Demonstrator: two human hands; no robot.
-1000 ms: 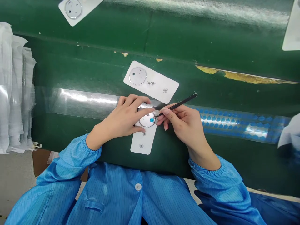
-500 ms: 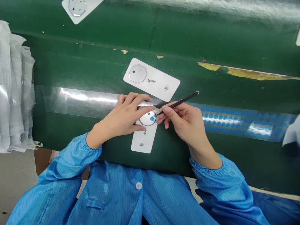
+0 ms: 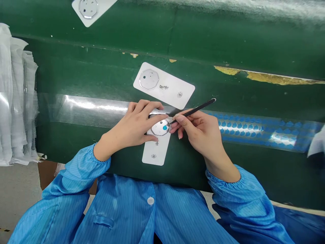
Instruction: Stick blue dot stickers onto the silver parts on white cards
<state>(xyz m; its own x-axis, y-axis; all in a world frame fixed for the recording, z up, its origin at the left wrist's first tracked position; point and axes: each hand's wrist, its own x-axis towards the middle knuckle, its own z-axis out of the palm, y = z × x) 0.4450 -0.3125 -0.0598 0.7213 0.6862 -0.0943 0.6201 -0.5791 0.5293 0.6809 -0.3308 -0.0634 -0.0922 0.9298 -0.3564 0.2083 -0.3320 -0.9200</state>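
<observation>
A white rounded panel [image 3: 155, 152] with an octagonal ring lies on the green surface in front of me. My left hand [image 3: 135, 127] rests over its left and upper side with fingers spread, thumb near the printed marking. A pair of black tweezers [image 3: 195, 109] is pinched in my right hand [image 3: 200, 132]. The tweezers' tip touches or hovers at a small blue round sticker [image 3: 165, 127] inside the ring; I cannot tell if it grips it. Just beyond my hands, a second white panel [image 3: 172, 88] lies tilted.
A clear strip bearing rows of blue dots [image 3: 241, 127] lies to the right. Plain clear film [image 3: 88, 110] stretches left. Stacked white sheets [image 3: 16, 101] hang at the left edge. Another ringed panel [image 3: 101, 8] lies at the top, beyond worn, peeling patches [image 3: 269, 78].
The far panel at the top has shifted slightly right, together with a seam in the green surface there. Both hands and the tweezers have stayed nearly still.
</observation>
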